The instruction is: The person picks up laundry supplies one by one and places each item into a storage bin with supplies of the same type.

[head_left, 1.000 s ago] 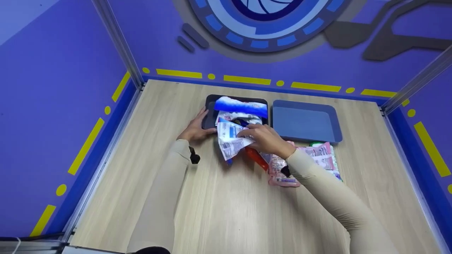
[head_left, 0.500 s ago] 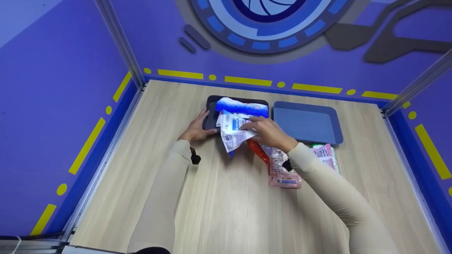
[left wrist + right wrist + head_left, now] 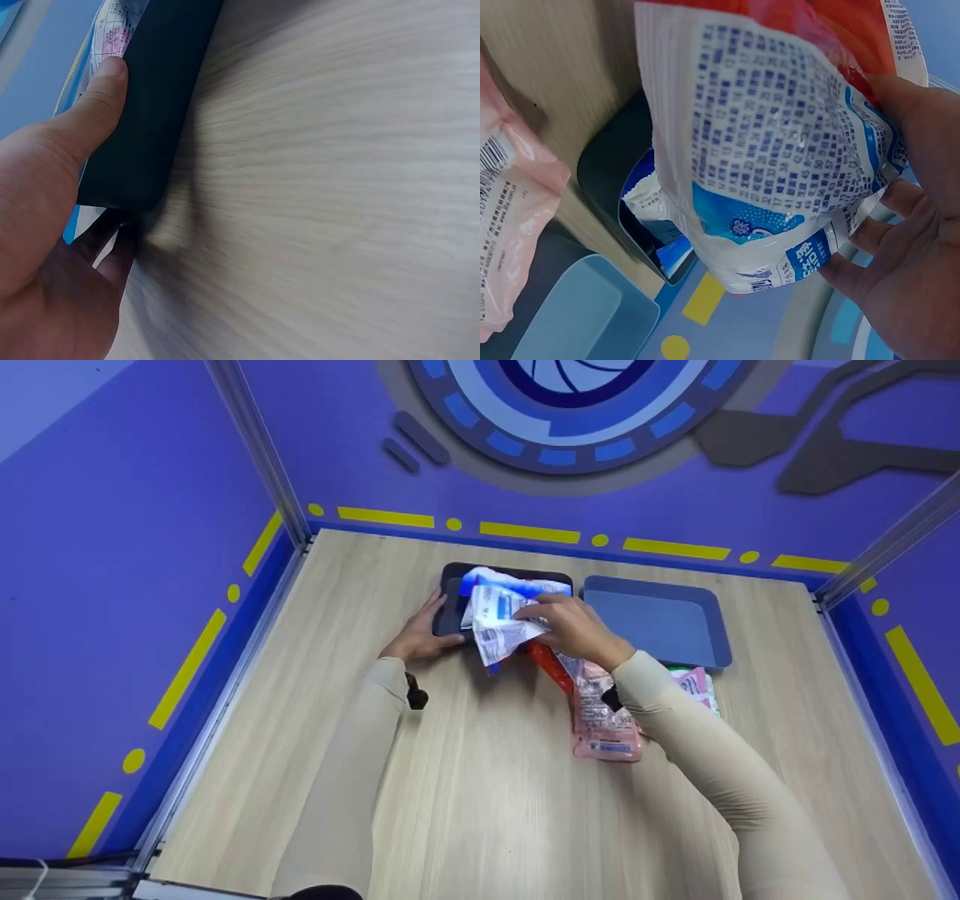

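Observation:
My right hand [image 3: 574, 626] pinches a white, blue and red printed plastic bag [image 3: 499, 619] above the front of the dark tray [image 3: 450, 619]. In the right wrist view the bag [image 3: 757, 127] shows rows of small print, with its red end on the upper side. A blue-and-white packet [image 3: 517, 583] lies in the tray, partly covered by the bag. At the tray's left end, my left hand [image 3: 420, 636] grips the near corner. Its thumb [image 3: 105, 94] lies at the rim in the left wrist view, while the other fingers go around the side, partly hidden.
A blue-grey tray [image 3: 652, 619] stands right of the dark one. In front, a pink packet [image 3: 606, 727] lies on the wooden table [image 3: 480, 795], and another pink-and-green packet [image 3: 697, 682] is partly under my right forearm. Purple panels [image 3: 135, 547] border the table.
My right hand has moved the bag away from me, from in front of the dark tray to over its near part. The left hand has kept its hold on the tray.

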`<action>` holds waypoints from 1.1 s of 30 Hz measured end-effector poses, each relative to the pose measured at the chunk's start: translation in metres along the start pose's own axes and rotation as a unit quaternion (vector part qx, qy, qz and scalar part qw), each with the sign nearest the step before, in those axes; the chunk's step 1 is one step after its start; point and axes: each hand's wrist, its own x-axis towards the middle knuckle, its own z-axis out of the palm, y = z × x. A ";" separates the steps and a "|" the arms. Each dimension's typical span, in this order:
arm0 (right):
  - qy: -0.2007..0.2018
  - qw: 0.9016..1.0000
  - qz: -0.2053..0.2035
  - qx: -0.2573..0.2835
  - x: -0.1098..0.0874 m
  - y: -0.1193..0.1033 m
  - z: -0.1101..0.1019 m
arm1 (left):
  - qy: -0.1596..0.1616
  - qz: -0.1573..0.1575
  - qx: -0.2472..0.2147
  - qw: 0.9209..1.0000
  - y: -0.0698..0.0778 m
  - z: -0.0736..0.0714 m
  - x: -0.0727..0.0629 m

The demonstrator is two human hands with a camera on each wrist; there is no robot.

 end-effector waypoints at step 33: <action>0.017 1.000 0.013 -0.022 0.032 0.022 -0.005 | -0.004 -0.030 -0.012 0.999 0.000 0.001 0.000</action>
